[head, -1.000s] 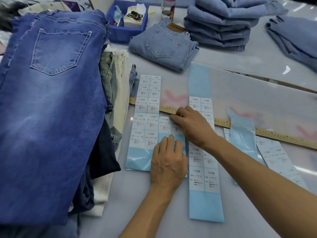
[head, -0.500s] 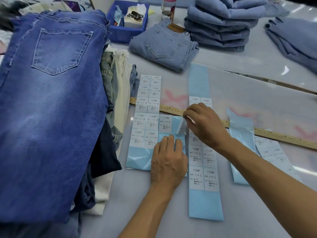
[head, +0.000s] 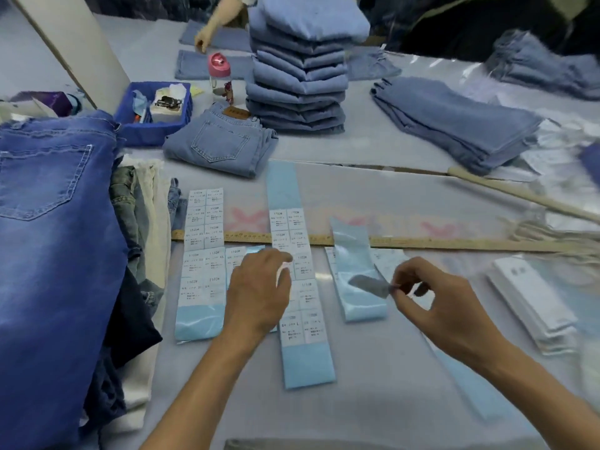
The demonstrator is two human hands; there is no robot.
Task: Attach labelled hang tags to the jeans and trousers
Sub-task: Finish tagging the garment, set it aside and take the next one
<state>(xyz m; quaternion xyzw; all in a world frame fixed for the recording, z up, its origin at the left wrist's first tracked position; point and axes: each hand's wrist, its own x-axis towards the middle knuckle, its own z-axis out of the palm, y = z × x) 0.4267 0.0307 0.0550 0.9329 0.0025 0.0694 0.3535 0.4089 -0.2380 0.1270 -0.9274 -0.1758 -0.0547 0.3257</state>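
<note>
Several light blue backing strips carrying white size labels lie on the table: a left strip, a long middle strip and a bare right strip. My left hand rests over the sheet between the left and middle strips, fingers loosely bent. My right hand hovers right of the strips and pinches a peeled label between thumb and fingers; the label is blurred. A stack of white hang tags lies at the right. Dark blue jeans fill the left.
A wooden ruler crosses the table behind the strips. Folded light jeans, a tall jeans stack, more folded jeans, a blue bin and a pink-lidded bottle stand behind. Another person's hand reaches in at the back.
My right hand has peeled a label off the sheet and carried it to the right. My left hand has eased its press on the sheet. The camera view has tilted up.
</note>
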